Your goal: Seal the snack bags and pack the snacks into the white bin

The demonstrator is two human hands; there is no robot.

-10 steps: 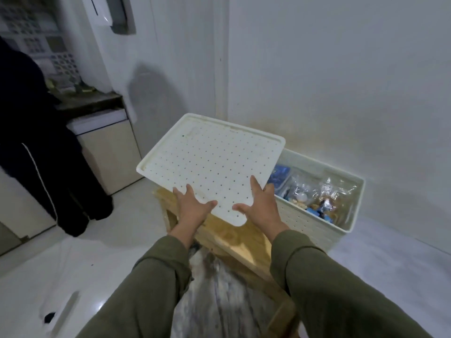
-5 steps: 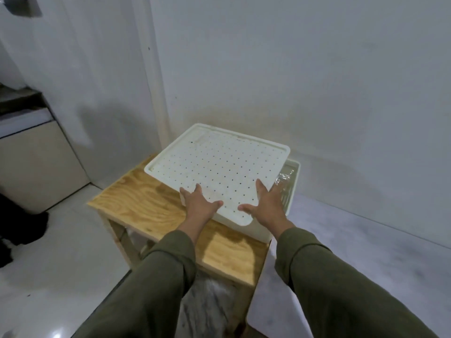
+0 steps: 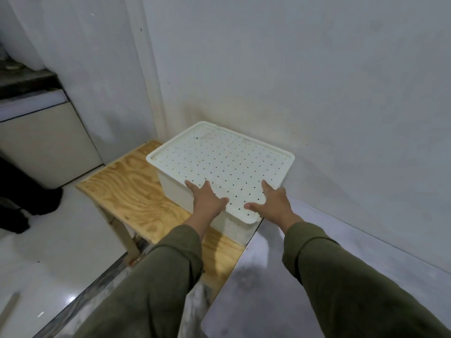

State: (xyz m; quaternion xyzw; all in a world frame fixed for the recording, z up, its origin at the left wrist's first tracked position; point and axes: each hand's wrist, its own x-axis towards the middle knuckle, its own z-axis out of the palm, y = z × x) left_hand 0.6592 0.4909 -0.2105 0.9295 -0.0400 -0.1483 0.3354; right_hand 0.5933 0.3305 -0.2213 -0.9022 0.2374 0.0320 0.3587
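Note:
The white bin [image 3: 176,191] stands on the right end of a small plywood table [image 3: 136,191]. A white perforated lid [image 3: 220,162] lies flat on top of it and covers it fully, so the snack bags inside are hidden. My left hand [image 3: 207,199] rests palm down on the lid's near left edge, fingers spread. At the lid's near right corner my right hand [image 3: 274,203] also lies flat, thumb on top and fingers along the right edge. Neither hand grips anything.
A white wall [image 3: 317,81] rises right behind the bin. A beige cabinet [image 3: 41,147] with a dark countertop [image 3: 24,79] stands at the left. A person's dark clothing [image 3: 24,201] shows low on the left. A grey surface [image 3: 329,240] lies right of the table.
The lid was held tilted above the table left of the open bin. It came right and down onto the bin, which is now covered, with my hands flat on top.

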